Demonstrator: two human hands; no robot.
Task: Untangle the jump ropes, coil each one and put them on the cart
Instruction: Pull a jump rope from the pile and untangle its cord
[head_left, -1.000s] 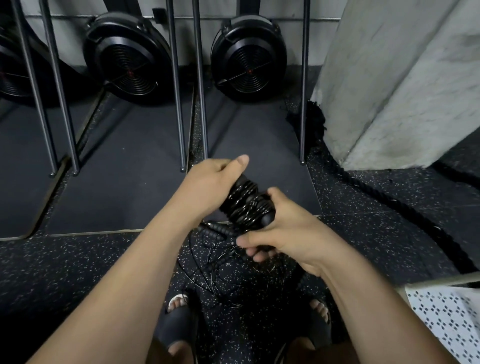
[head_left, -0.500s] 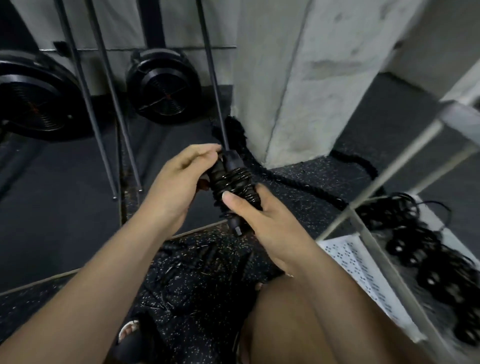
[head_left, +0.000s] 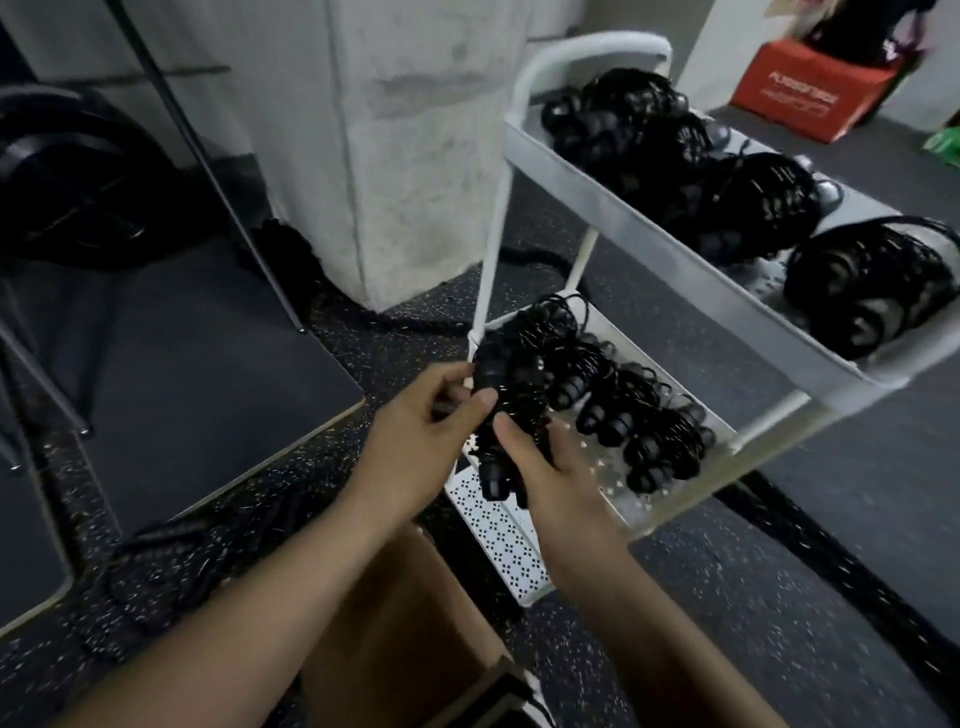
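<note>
A coiled black jump rope (head_left: 506, 405) with its handles bundled together is gripped in both hands. My left hand (head_left: 423, 421) grips its upper end and my right hand (head_left: 550, 467) holds its lower part. The bundle hangs over the near left corner of the white cart's middle shelf (head_left: 670, 512). Several coiled black ropes (head_left: 634, 415) lie on that middle shelf. More coiled ropes (head_left: 727, 182) fill the cart's top tray (head_left: 649, 228). A loose tangle of black rope (head_left: 171, 561) lies on the speckled floor at lower left.
A grey concrete pillar (head_left: 395, 145) stands just left of the cart. Black mats (head_left: 187, 364), slanted metal bars (head_left: 208, 156) and a round black machine (head_left: 78, 176) are at the left. A thick black battle rope (head_left: 415, 317) curves around the pillar's base. A red box (head_left: 810, 93) sits far right.
The view has swung right from the mats and bars to the cart. Both hands carried the coiled rope along, and it now hangs over the cart's middle shelf.
</note>
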